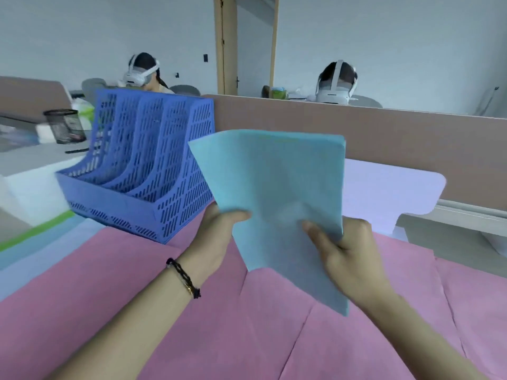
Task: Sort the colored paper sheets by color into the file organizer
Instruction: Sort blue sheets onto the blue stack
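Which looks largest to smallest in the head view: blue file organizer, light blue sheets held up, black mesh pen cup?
1. Blue file organizer and light blue sheets look alike; the sheets are nearer the camera, so unranked.
2. Black mesh pen cup, clearly smallest, though farther away.

I see both forearms reaching forward and raised. My left hand [216, 229] has its thumb curled over the front of what it pinches, fingers hidden behind. My right hand [345, 250] grips likewise just beside it, thumb on top, wrist bent inward.
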The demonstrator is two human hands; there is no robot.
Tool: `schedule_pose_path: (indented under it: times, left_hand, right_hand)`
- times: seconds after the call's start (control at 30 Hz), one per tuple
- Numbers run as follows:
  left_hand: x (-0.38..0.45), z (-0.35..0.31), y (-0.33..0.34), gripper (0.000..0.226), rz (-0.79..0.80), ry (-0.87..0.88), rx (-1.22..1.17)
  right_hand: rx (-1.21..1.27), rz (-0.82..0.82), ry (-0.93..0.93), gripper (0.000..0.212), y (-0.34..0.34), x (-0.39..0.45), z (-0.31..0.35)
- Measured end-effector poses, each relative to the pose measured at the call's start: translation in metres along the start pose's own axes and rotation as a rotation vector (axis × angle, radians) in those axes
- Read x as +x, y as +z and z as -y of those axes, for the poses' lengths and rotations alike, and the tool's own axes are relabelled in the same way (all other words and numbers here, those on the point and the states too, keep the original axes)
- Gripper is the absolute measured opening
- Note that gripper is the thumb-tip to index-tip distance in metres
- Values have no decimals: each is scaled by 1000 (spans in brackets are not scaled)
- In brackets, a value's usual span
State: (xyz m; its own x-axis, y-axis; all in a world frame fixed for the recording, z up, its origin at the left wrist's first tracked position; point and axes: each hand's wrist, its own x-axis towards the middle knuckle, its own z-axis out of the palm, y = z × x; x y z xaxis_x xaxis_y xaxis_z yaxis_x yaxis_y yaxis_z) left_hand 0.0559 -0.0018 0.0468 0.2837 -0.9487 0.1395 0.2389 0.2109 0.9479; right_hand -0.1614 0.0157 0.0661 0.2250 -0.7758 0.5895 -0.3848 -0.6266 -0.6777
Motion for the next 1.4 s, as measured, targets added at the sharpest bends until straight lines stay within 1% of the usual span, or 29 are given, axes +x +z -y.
schedule_pose_path:
  times: [0.03, 0.1, 0.17, 0.23, 0.3, 0.33, 0.4, 0.47, 0.57, 0.7, 0.9, 0.97, 1.07, 1.13, 1.17, 1.2, 1.3, 1.37, 1.4]
  left_hand:
    - [-3, -5, -14, 24, -29, 2, -24]
    - [-13, -19, -44, 25, -9, 0, -2]
    - [-26, -23, -76, 29, 31, -41, 37]
    - [-42, -21, -108, 30, 25, -96, 9]
    - [-60, -15, -134, 35, -60, -148, -165]
    - [-66, -14, -141, 40, -98, -170, -307]
    - [-79, -21, -152, 45, -140, -156, -561]
    - [-86, -37, -160, 47, -180, -65, -714]
    - [-90, -67, -184, 47, -274, 84, -785]
    - [-100, -89, -217, 54, -350, 134, -663]
    - [-125, -86, -249, 46, -384, 145, -492]
    - [-128, -86, -267, 43, -448, 161, -396]
    - [-140, -97, -308, 50, -577, 171, -206]
    - [-157, -107, -340, 44, -626, 172, -112]
    - [-166, -113, -353, 39, -644, 177, -89]
    - [-174, -117, -365, 39, -668, 186, -80]
    - [-185, -124, -392, 41, -743, 197, -78]
    - [-188, -124, -407, 44, -790, 199, -65]
    - [-192, -124, -416, 44, -829, 205, -67]
  right_hand:
    - [66, -6, 36, 36, 8, 7, 11]
    - [198, 2, 101, 42, 23, 21, 37]
    - [277, -2, 114, 31, 36, 28, 59]
    - [353, -17, 108, 20, 45, 34, 77]
    - [457, -15, 116, 11, 60, 39, 91]
    - [513, -14, 125, 9, 69, 41, 97]
    - [633, -5, 159, 12, 94, 43, 109]
    - [745, 18, 202, 18, 121, 42, 121]
    - [863, 46, 274, 21, 156, 43, 135]
    - [1011, 95, 388, 23, 192, 47, 149]
    - [1178, 185, 554, 23, 259, 55, 173]
    - [1191, 257, 609, 23, 285, 54, 179]
    - [1158, 372, 653, 24, 318, 59, 182]
    - [1179, 395, 679, 28, 338, 66, 180]
    - [1192, 409, 692, 31, 348, 68, 179]
    - [1198, 432, 701, 32, 358, 70, 178]
    - [1243, 574, 705, 35, 395, 67, 184]
    - [1222, 721, 658, 36, 417, 65, 189]
    - [1181, 814, 603, 38, 426, 65, 192]
